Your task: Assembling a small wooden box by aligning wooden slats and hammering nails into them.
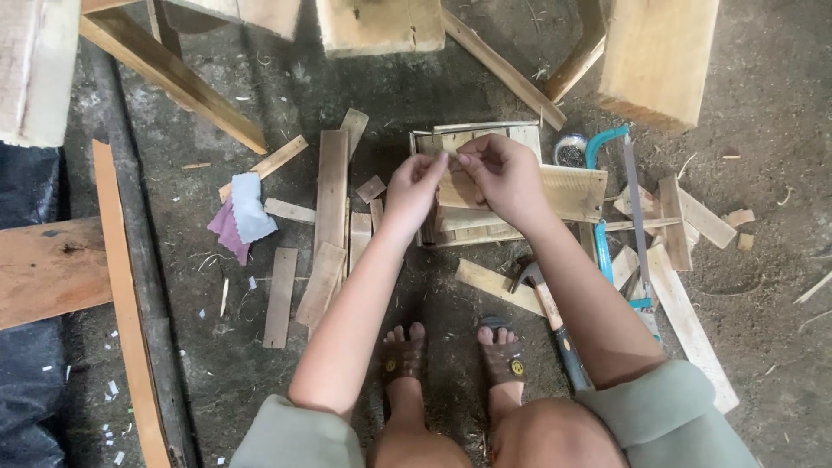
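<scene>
Far left of the floor: a long thin wooden batten (130, 321) lies lengthwise beside a broad plank (48, 269) that juts in from the left edge.
Left of middle: a crumpled cloth (243, 212), pale blue over pink, sits on the dirt among short wood offcuts (325, 225) laid roughly side by side.
Left hand (414, 186): its grip is pressed together, thumb against fingertips, pinching something too small to make out, right at the top edge of the frame.
Small wooden frame (485, 186): it rests flat on the floor at the middle, just ahead of the person's sandalled feet (455, 351), built of thin slats nailed into a shallow box.
Right hand (507, 178): fingers curled and closed, tips meeting the left hand's tips over the frame; whether it also holds a tiny piece I cannot tell.
How the frame should handle: to my eye it is light and stiff but brittle at the joints, with splintery rough-sawn edges, so it looks best taken by the long side rails with both hands, not by a single slat.
Just right of the feet: a claw hammer (546, 316) lies on a loose strip, handle pointing toward the person.
Right of middle: a blue-framed hacksaw (607, 208) lies beside the frame, with a small round tin (569, 152) by its upper end.
Far right: more scrap strips (693, 225) scatter toward the right edge of the floor.
Top edge: heavy timber blocks (659, 56) stand over the work.
</scene>
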